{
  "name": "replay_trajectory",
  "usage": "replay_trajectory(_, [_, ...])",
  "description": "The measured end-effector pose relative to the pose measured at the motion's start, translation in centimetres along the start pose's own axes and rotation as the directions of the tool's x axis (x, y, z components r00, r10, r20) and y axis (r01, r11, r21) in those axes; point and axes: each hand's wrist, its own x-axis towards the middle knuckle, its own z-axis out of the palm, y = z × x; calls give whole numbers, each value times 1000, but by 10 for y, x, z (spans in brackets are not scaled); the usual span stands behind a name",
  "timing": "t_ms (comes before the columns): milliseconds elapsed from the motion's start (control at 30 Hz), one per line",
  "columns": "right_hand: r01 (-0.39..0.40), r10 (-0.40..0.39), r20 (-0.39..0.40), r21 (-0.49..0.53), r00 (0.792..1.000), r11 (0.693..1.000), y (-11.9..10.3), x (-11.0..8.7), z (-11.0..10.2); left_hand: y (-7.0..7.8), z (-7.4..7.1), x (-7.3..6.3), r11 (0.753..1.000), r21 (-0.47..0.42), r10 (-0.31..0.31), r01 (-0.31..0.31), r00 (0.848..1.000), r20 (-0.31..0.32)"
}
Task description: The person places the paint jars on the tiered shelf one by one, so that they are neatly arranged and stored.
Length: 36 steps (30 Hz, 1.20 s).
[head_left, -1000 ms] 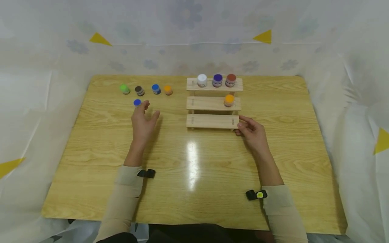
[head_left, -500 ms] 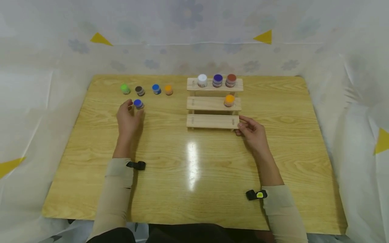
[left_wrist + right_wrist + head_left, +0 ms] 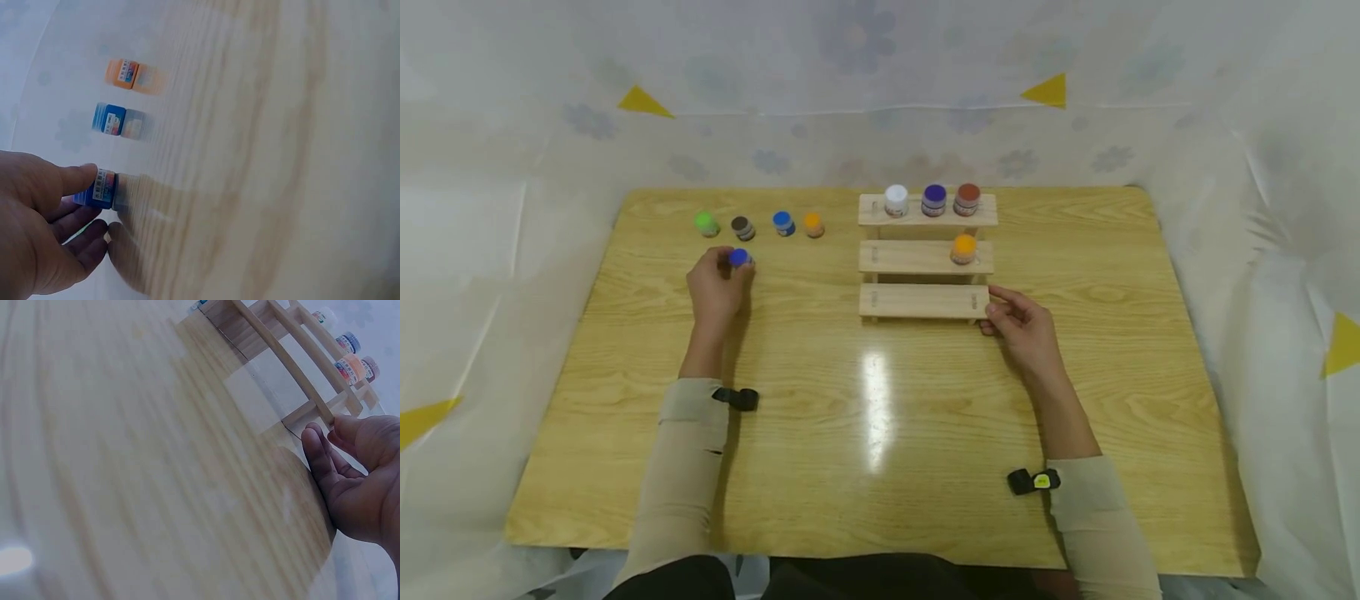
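My left hand (image 3: 715, 287) has its thumb and fingers around a small dark-blue-lidded paint jar (image 3: 741, 257) standing on the table. In the left wrist view, the thumb lies at the label of this jar (image 3: 102, 189) and the fingers are on its other side. The right hand (image 3: 1024, 329) pinches the right end of the lowest step of a three-step wooden rack (image 3: 925, 300). On the rack's top step are a white jar (image 3: 897, 201), a purple-lidded jar (image 3: 934, 200) and a red-brown-lidded jar (image 3: 967, 199). An orange jar (image 3: 963, 248) stands on the middle step's right side.
Behind the left hand, a green jar (image 3: 706, 223), a dark-brown-lidded jar (image 3: 742, 227), a blue jar (image 3: 783, 223) and a small orange jar (image 3: 813, 225) form a row. White patterned sheeting (image 3: 850, 142) rises behind the wooden table (image 3: 820, 450).
My left hand has moved left and around the dark-blue-lidded jar, its fingers closing in on it. The right hand stays on the rack's end.
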Motion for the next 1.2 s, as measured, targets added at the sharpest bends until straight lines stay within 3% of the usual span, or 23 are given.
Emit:
replay_trajectory(167, [-1, 1, -1, 3, 1000, 1000, -1, -1, 1, 3, 1, -6, 1000, -17, 0, 1, 1000, 21])
replay_trajectory(400, [-4, 4, -1, -2, 1000, 1000, -2, -1, 0, 14, 11, -16, 999, -49, 2, 3, 995, 98])
replay_trajectory(633, [-5, 5, 8, 3, 1000, 1000, 0, 0, -2, 33, 27, -28, 996, -57, 77, -69, 987, 144])
replay_trajectory(800, [0, 0, 14, -3, 1000, 1000, 1, 0, -1, 53, 34, -38, 988, -90, 141, -127, 976, 165])
replay_trajectory(1000, [3, -3, 16, -15, 1000, 1000, 1, -1, -1, 84, 36, -48, 965, -109, 257, -240, 949, 184])
replay_trajectory(1200, [-2, 2, 12, -18, 1000, 1000, -1, -1, -1, 111, 41, -54, 924, -119, 380, -362, 902, 204])
